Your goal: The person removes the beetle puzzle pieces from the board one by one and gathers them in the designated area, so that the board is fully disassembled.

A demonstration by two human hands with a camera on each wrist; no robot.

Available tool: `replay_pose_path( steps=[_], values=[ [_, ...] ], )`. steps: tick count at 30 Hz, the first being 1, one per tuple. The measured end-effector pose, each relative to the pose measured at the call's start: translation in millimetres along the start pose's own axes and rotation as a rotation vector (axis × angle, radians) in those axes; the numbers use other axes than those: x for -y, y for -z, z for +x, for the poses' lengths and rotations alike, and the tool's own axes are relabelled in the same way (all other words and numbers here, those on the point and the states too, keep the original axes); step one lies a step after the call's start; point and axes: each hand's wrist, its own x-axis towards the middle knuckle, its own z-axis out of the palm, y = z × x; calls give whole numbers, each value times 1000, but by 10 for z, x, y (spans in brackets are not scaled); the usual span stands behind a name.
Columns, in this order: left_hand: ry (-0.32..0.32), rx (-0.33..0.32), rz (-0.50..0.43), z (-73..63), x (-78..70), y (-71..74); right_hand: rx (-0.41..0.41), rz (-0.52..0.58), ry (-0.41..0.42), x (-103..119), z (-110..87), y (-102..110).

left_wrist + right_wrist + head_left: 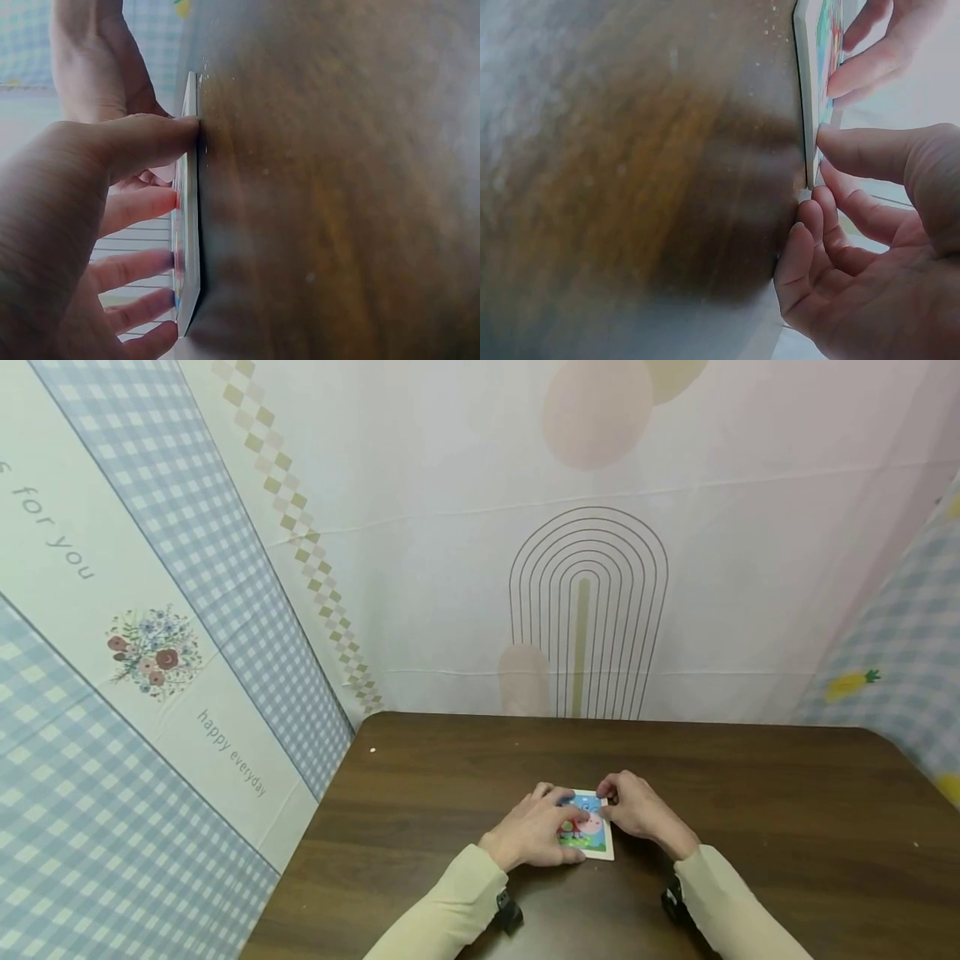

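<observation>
A small white-edged cartoon picture board (597, 843) lies flat on the brown table, with blue, green, red and pink on its face. My left hand (534, 828) spreads across its left side, fingertips touching the picture and thumb (161, 139) at the near edge. At the right edge, by the far corner, my right hand (637, 807) pinches with thumb (862, 150) and index finger. Its other fingers curl down beside the board. Part of the picture is hidden under the left hand.
The dark wood table (787, 827) extends around the board. Behind it hangs a pale printed cloth (450, 585), and a blue checked cloth (67, 760) covers the left side. A tiny white speck (372, 750) lies near the far left corner.
</observation>
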Motion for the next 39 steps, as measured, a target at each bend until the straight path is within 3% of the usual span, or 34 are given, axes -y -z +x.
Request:
replay_pose_path(
  steps=[14, 26, 39],
  values=[
    [15, 1, 29, 12, -45, 14, 41, 38, 13, 8, 9, -10],
    [16, 5, 34, 17, -40, 2, -35, 0, 26, -8, -16, -41],
    [6, 1, 51, 40, -34, -10, 70, -2, 22, -27, 104, 31]
  ],
)
